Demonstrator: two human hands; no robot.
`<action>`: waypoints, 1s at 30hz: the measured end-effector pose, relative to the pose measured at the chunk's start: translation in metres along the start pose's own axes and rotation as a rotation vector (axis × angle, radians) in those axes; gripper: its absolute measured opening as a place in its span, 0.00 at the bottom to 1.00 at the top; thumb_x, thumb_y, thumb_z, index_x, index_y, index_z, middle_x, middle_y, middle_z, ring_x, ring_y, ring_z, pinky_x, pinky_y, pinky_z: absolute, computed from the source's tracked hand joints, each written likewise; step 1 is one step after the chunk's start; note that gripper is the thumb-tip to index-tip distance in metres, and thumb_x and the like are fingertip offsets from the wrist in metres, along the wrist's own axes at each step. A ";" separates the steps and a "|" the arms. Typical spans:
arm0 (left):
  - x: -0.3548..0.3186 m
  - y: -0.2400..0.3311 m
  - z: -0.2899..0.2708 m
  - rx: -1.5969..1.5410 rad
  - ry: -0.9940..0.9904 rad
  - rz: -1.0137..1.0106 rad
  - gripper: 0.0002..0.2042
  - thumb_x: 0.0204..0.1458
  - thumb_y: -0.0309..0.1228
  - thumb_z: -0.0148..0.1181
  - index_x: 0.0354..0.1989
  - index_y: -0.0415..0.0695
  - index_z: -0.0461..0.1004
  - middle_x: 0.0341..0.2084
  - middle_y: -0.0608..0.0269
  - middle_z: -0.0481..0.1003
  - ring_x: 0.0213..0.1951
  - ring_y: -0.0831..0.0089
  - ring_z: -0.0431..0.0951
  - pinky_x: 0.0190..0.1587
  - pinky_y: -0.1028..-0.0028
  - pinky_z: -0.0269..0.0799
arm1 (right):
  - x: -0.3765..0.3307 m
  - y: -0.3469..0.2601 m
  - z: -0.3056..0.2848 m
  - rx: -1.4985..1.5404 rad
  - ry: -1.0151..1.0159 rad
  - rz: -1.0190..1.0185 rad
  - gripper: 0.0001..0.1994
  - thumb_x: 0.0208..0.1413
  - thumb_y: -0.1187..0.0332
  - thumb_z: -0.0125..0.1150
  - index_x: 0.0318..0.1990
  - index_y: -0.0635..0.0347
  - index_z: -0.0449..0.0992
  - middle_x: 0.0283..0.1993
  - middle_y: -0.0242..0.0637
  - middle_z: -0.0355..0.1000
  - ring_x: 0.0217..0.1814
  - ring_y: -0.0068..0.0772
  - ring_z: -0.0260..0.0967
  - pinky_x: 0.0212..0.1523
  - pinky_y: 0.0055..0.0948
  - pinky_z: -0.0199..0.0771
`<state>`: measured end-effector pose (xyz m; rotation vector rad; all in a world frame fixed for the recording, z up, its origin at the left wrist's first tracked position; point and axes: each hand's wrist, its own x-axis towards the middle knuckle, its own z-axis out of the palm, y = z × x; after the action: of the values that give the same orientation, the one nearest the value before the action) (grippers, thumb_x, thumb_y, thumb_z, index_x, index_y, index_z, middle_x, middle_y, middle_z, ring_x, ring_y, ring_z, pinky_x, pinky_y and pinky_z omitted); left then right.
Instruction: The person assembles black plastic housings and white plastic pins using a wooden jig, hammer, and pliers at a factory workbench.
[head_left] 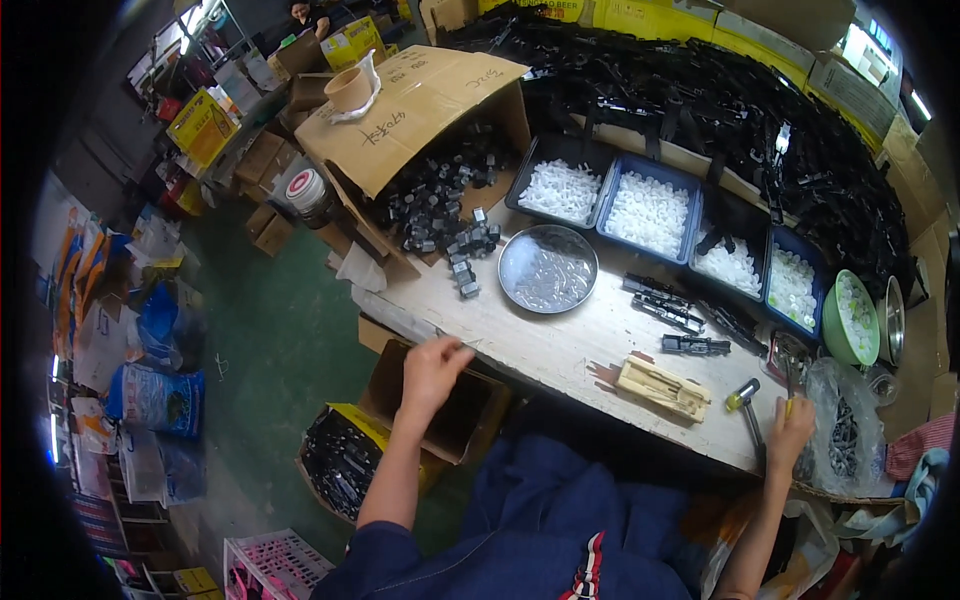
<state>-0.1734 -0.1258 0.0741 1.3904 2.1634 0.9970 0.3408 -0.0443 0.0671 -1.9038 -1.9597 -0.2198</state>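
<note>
— Where is there room on the counter (560, 345)?

— A bare strip runs along its near edge, between the left hand (432, 368) and the wooden block (663, 388).

— What blocks the far side?

— The round metal dish (547, 268), the blue trays (650, 208) of white parts, and the spilled black pieces (465, 250). At right, black clips (680, 315), a hammer (748, 408) and a plastic bag (845, 430) crowd the right hand (790, 432).

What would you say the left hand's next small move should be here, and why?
Probably a short reach forward to the round metal dish. The left hand hovers at the table's near edge, seemingly empty, with the dish the nearest supply ahead of it, while the right hand is by the hammer.
</note>
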 end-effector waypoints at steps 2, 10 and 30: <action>0.037 0.001 0.016 0.099 0.197 0.123 0.12 0.41 0.33 0.62 0.33 0.40 0.73 0.26 0.54 0.71 0.29 0.58 0.72 0.33 0.66 0.67 | 0.004 0.022 0.011 -0.118 0.028 0.094 0.11 0.51 0.65 0.52 0.31 0.66 0.68 0.38 0.45 0.63 0.42 0.47 0.60 0.40 0.40 0.58; 0.092 -0.022 0.041 0.303 0.322 0.344 0.10 0.37 0.28 0.62 0.27 0.38 0.70 0.27 0.54 0.67 0.33 0.56 0.69 0.35 0.65 0.65 | 0.021 -0.017 0.012 -0.257 0.202 0.025 0.09 0.44 0.64 0.58 0.32 0.57 0.73 0.45 0.39 0.65 0.47 0.42 0.60 0.43 0.43 0.58; 0.031 0.037 0.076 -0.383 -0.071 0.183 0.10 0.40 0.22 0.63 0.33 0.36 0.74 0.22 0.69 0.65 0.22 0.85 0.64 0.22 0.85 0.59 | 0.032 -0.146 0.014 0.303 -0.047 -0.695 0.07 0.39 0.73 0.52 0.29 0.50 0.73 0.28 0.26 0.65 0.34 0.28 0.60 0.36 0.30 0.53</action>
<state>-0.1152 -0.0614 0.0521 1.4245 1.7022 1.3248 0.1949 -0.0180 0.0903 -1.0024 -2.4539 -0.0585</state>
